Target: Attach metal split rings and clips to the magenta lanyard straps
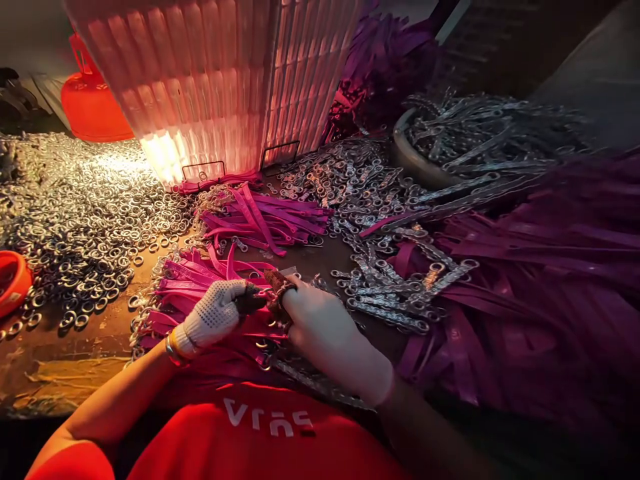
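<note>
My left hand (215, 315), in a white dotted glove with dark fingertips, is closed in a pinch. Against it, my right hand (320, 323), in a pale glove with dark wrapping on the fingers, is pinched shut too. Between the fingertips shows a bit of a magenta strap (265, 291); its ends are hidden by the fingers. Below and behind both hands lies a heap of magenta straps (185, 283), with metal fittings along its left side. A second bundle of magenta straps (270, 217) rests just beyond.
Metal rings (115, 220) are heaped at left beside an orange ring-shaped container (13, 283). Metal chain-like strips (395, 293) and purple straps (525, 293) spread over the right. A full basin (420, 163) stands behind them. A ribbed translucent panel (215, 87) rises at the back.
</note>
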Demonstrator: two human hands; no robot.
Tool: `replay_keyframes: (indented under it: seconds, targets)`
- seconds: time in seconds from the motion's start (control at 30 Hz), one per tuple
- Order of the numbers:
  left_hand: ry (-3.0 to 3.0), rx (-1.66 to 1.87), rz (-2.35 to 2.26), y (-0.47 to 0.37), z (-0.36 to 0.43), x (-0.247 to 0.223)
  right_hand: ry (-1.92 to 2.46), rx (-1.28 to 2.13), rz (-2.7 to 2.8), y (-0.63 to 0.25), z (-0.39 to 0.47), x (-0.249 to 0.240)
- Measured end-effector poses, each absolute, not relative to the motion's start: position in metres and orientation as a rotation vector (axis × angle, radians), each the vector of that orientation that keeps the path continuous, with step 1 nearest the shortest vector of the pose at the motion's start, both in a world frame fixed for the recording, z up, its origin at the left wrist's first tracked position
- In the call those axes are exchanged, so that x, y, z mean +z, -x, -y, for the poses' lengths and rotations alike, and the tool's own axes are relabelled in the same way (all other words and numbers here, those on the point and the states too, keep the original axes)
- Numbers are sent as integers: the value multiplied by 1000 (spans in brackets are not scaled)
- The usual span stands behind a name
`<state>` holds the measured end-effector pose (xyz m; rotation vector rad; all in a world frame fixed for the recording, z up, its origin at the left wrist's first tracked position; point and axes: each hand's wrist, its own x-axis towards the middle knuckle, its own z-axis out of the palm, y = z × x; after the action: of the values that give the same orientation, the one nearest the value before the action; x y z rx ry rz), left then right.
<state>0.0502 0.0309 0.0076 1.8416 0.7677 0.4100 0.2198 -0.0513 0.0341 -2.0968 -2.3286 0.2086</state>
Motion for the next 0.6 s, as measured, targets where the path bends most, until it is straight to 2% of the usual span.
replay_keyframes:
  seconds: [0.17, 0.37, 0.6]
  targets:
    - [-1909, 441, -847, -48, -19, 1, 2239, 348, 2374, -214, 51, 32]
    - [-2043, 351, -829, -49, -15, -5, 2098, 258, 2525, -214, 55, 13]
    - [-2373, 293, -734, -28, -61, 41, 2056, 89, 2339, -218, 59, 12]
